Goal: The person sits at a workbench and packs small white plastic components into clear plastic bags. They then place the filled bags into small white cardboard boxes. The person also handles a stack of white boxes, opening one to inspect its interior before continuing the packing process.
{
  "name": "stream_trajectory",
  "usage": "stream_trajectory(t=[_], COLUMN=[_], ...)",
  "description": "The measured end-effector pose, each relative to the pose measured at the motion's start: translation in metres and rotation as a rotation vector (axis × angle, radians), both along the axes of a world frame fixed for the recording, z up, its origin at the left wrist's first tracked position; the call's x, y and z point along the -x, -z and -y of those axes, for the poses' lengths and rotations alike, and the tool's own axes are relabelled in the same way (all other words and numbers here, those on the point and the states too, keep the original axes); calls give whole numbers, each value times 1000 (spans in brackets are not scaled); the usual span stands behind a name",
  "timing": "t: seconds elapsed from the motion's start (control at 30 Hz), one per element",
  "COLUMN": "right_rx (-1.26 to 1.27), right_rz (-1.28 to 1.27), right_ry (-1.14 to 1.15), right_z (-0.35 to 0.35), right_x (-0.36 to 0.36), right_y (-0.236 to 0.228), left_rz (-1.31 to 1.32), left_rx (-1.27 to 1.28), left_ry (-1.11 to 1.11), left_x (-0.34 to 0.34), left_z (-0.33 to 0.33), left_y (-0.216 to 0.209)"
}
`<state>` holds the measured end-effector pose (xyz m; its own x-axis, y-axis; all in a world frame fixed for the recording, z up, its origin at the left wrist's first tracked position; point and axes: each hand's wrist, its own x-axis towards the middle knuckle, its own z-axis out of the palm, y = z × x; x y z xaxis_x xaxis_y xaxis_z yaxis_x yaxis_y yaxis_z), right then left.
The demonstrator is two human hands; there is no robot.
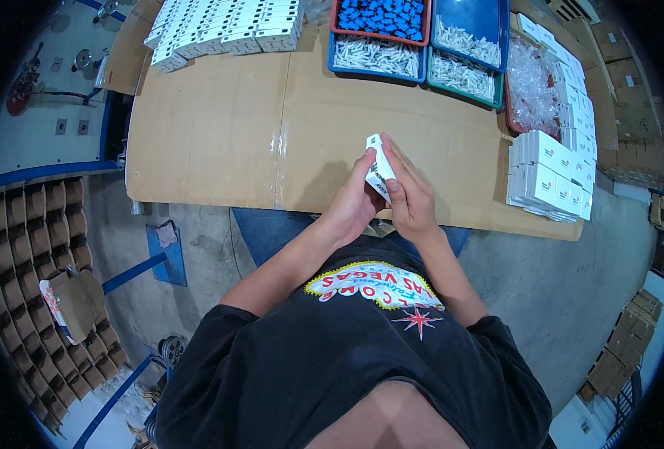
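Note:
Between my two hands, over the near edge of the cardboard-covered table [212,142], is a small white box [379,168] with dark print, tilted with its far end up. My left hand [353,198] closes around its left side, thumb along the edge. From the right, my right hand [412,193] presses on it, its thumb on the near part and its fingers stretched along the far side. The palms hide the box's lower end.
Rows of white boxes [231,26] stand at the far left. Stacked trays hold blue pieces [383,16] and white sticks [377,57]. A tray of clear plastic bags [532,86] and stacked white boxes [549,176] line the right side. A cardboard divider grid [36,262] is at left.

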<state>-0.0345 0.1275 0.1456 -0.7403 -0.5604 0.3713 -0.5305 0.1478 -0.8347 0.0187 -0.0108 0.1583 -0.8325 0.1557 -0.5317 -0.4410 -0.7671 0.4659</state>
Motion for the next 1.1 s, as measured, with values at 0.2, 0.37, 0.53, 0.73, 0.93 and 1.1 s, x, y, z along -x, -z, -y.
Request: stream_trajectory(t=[0.2, 0.37, 0.53, 0.73, 0.93, 1.1], right_rx=[11, 80, 289, 283, 212, 278], right_rz=[102, 176, 464, 851, 790, 689], right_ry=[-56, -80, -22, 103, 93, 2], right_z=[0, 1, 0, -6, -5, 0], right_x=[2, 7, 7, 15, 17, 16], right_y=[6, 6, 5, -11, -16, -15], left_rz=[-34, -46, -384, -572, -818, -570], left_rx=[28, 234, 512, 792, 1167, 563], left_ry=[0, -74, -121, -101, 62, -66], left_x=[0, 4, 8, 2, 6, 2], left_z=[3, 1, 11, 6, 18, 12], left_y=[7, 0, 3, 9, 6, 19])
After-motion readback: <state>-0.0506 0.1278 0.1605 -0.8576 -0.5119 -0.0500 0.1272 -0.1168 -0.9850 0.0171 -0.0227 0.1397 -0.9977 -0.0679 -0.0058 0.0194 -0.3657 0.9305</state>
